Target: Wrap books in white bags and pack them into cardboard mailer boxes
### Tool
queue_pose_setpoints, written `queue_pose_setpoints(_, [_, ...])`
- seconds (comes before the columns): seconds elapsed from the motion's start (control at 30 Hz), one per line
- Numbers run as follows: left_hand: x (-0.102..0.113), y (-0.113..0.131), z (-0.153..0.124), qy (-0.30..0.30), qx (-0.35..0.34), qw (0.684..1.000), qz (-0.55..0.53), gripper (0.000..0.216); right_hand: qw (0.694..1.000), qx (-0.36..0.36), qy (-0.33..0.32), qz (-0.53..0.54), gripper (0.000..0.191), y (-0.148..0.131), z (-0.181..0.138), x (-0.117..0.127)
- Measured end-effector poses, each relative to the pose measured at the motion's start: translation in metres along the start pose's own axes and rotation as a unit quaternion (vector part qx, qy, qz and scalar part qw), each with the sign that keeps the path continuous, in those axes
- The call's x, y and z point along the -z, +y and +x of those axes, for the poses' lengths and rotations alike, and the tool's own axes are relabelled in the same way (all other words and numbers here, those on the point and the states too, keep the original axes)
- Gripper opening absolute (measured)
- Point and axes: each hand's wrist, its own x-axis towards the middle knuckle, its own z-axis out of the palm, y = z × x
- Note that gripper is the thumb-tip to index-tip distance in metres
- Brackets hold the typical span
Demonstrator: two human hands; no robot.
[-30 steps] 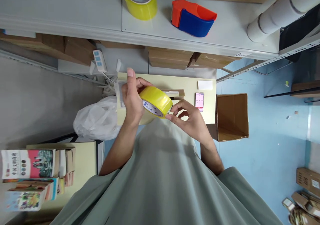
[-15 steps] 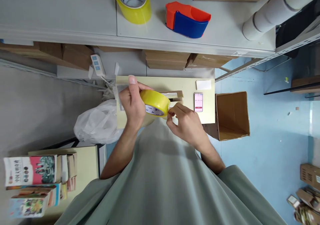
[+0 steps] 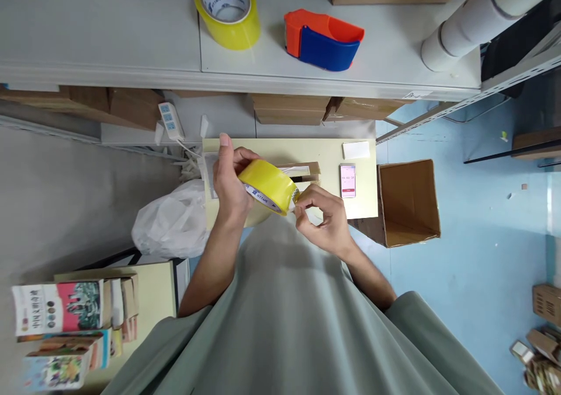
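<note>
Comparing with a second ago, the left hand (image 3: 230, 182) is found unchanged: it is closed round the yellow tape roll (image 3: 267, 186), fingers wrapped over the far rim, thumb stuck up. The roll is held in the air in front of the chest, over the near edge of the pale table (image 3: 307, 149), printed core facing down towards the body. It is now tipped slightly more to the right than before. The right hand (image 3: 322, 219) has changed: earlier its fingers were spread loosely at the roll's right edge, now thumb and forefinger are pinched narrow against that edge and the other fingers are curled in. Whether a tape end is caught in the pinch cannot be told. On the table, a phone (image 3: 347, 180) is seen just right of the hands, lit, with a white card (image 3: 356, 149) beyond it. An open cardboard box (image 3: 409, 202) is set on the floor beside the table's right end. On the shelf (image 3: 109, 33) above, a second tape roll (image 3: 227, 9) and an orange-blue dispenser (image 3: 322, 40) are left near each other; both sit lower-left in view than before, from head movement only.
</note>
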Motion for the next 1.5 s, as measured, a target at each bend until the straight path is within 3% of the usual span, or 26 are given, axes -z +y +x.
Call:
queue_pose_setpoints(0.37, [-0.004,-0.001,-0.005,-0.056,0.036,0.998,0.006,0.071,0.992,0.058,0.108,0.018,0.015,0.002,-0.004,-0.013])
queue_pose_setpoints(0.47, [0.000,-0.001,-0.001,-0.070,-0.042,0.993,0.090,0.071,0.994,0.014,0.108,0.021,0.014,0.009,-0.002,-0.011])
queue_pose_setpoints(0.53, [0.005,0.004,0.002,-0.081,-0.156,0.964,0.201,0.059,0.993,-0.030,0.107,0.023,0.014,0.016,0.001,-0.010])
queue_pose_setpoints(0.63, [0.013,0.016,0.001,-0.128,-0.294,0.888,0.328,0.031,0.988,-0.095,0.116,0.023,0.012,0.030,0.005,-0.010])
queue_pose_setpoints(0.77, [0.011,0.018,-0.019,-0.299,-0.332,0.794,0.413,0.023,0.981,-0.159,0.109,0.000,0.010,0.046,0.009,-0.011])
queue_pose_setpoints(0.83, [0.006,0.007,-0.030,-0.319,-0.336,0.771,0.437,0.021,0.980,-0.167,0.112,-0.008,0.010,0.051,0.010,-0.013])
queue_pose_setpoints(1.0, [0.001,-0.026,-0.041,-0.262,-0.331,0.786,0.453,0.019,0.978,-0.157,0.130,-0.041,0.011,0.060,0.009,-0.017])
queue_pose_setpoints(1.17, [0.006,-0.041,-0.037,-0.243,-0.317,0.788,0.468,0.024,0.981,-0.126,0.111,-0.097,0.010,0.071,0.008,-0.025])
queue_pose_setpoints(1.3, [0.011,-0.061,-0.034,-0.223,-0.304,0.807,0.455,0.027,0.980,-0.097,0.113,-0.131,0.012,0.086,0.008,-0.031])
queue_pose_setpoints(1.5, [0.016,-0.083,-0.023,-0.201,-0.301,0.836,0.413,0.011,0.989,-0.102,0.035,-0.099,0.013,0.105,0.010,-0.025])
